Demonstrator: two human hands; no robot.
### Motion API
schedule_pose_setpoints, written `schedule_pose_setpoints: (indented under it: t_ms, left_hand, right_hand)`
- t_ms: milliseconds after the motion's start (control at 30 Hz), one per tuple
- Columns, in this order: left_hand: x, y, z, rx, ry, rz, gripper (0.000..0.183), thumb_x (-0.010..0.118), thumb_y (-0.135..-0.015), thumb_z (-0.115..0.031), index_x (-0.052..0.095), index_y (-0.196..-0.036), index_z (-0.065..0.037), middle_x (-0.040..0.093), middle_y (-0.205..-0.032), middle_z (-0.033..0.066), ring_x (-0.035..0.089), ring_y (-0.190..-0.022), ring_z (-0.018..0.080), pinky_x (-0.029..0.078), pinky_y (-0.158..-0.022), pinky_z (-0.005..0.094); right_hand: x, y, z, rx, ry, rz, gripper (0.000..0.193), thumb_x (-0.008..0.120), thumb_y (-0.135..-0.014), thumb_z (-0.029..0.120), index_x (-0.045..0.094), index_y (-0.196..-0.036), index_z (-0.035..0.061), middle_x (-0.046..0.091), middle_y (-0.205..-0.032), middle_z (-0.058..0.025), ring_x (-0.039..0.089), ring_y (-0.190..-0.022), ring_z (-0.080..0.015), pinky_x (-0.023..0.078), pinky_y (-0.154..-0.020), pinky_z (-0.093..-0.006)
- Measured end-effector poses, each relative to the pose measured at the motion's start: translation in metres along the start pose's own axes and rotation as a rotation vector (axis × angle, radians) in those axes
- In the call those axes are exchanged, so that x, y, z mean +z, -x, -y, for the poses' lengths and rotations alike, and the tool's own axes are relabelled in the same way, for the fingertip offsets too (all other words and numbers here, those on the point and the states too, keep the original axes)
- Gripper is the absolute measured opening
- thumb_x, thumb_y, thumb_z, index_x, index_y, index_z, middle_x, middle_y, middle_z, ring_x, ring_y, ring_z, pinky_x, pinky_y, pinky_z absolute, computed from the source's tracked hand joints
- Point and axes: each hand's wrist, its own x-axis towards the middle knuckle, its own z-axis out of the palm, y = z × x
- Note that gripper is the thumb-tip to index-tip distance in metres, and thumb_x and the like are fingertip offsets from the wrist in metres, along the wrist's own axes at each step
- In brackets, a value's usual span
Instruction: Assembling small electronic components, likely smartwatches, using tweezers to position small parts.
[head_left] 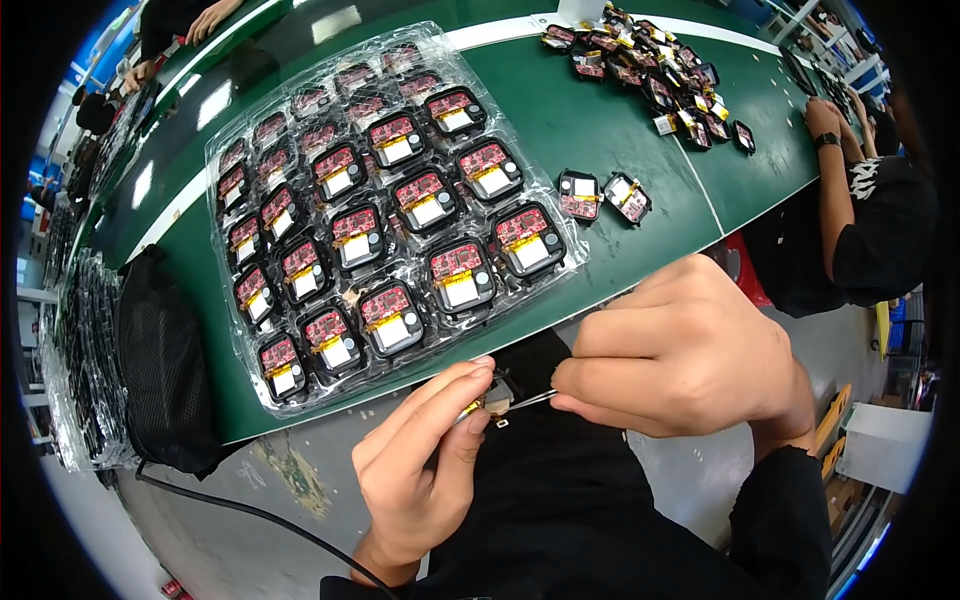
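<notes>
My left hand (415,465) pinches a small electronic module (497,392) between thumb and fingers, just off the table's near edge. Part of the module shows a grey face and a bit of yellow tape; my fingers cover the rest. In my right hand (680,345) is a pair of thin metal tweezers (532,400), gripped in closed fingers. The tips reach the module's right side; whether they grip any part of it is too small to tell. A small light tab (502,423) sticks out below the module.
On the green table (540,120), a clear plastic tray (462,70) holds rows of black-cased red circuit boards. Two loose modules (579,195) lie beside it, with a heap (655,80) farther back. A black mesh bag (165,360) and cable (260,515) are left; a co-worker's arm (832,200) is right.
</notes>
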Motion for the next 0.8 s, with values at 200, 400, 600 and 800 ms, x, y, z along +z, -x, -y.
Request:
schedule_pose_setpoints:
  t_ms: [200,400,600,800]
  left_hand:
    - [-0.007,0.003,0.007,-0.095,0.172,-0.023,0.033,0.064,-0.096,0.001,0.062,-0.128,0.006,0.07,-0.117,0.0225,0.065,-0.069,0.0114,0.053,-0.056,0.0209]
    - [-0.014,0.001,-0.002,-0.334,0.451,0.076,0.041,0.063,-0.094,0.004,0.057,-0.134,0.008,0.069,-0.121,0.0236,0.067,-0.071,0.0128,0.053,-0.057,0.021]
    - [-0.007,0.002,-0.002,-0.194,0.313,0.061,0.04,0.06,-0.095,0.005,0.058,-0.135,0.007,0.067,-0.125,0.0228,0.068,-0.078,0.0138,0.056,-0.063,0.0215]
    - [0.005,0.0,-0.004,0.094,-0.054,0.042,0.043,0.069,-0.082,0.014,0.066,-0.124,0.007,0.067,-0.122,0.0255,0.071,-0.108,0.0334,0.057,-0.091,0.0354]
  right_hand:
    - [-0.017,0.025,0.004,0.229,-0.028,0.145,0.017,0.077,-0.082,0.019,0.064,-0.078,0.0095,0.055,-0.066,-0.0029,0.06,-0.059,-0.0251,0.044,-0.052,-0.0381]
    - [-0.002,0.034,0.024,0.489,0.327,0.351,0.026,0.069,-0.071,0.004,0.056,-0.094,0.0038,0.06,-0.079,-0.0072,0.067,-0.079,-0.0246,0.051,-0.067,-0.0376]
    - [0.005,0.03,0.022,0.563,0.229,0.083,0.024,0.074,-0.082,0.01,0.059,-0.1,0.0057,0.058,-0.083,-0.0073,0.065,-0.075,-0.0222,0.051,-0.059,-0.0363]
    - [0.034,0.008,0.041,0.374,-0.328,-0.321,0.032,0.081,-0.084,0.021,0.067,-0.108,0.0064,0.062,-0.083,-0.004,0.063,-0.061,-0.018,0.052,-0.053,-0.0298]
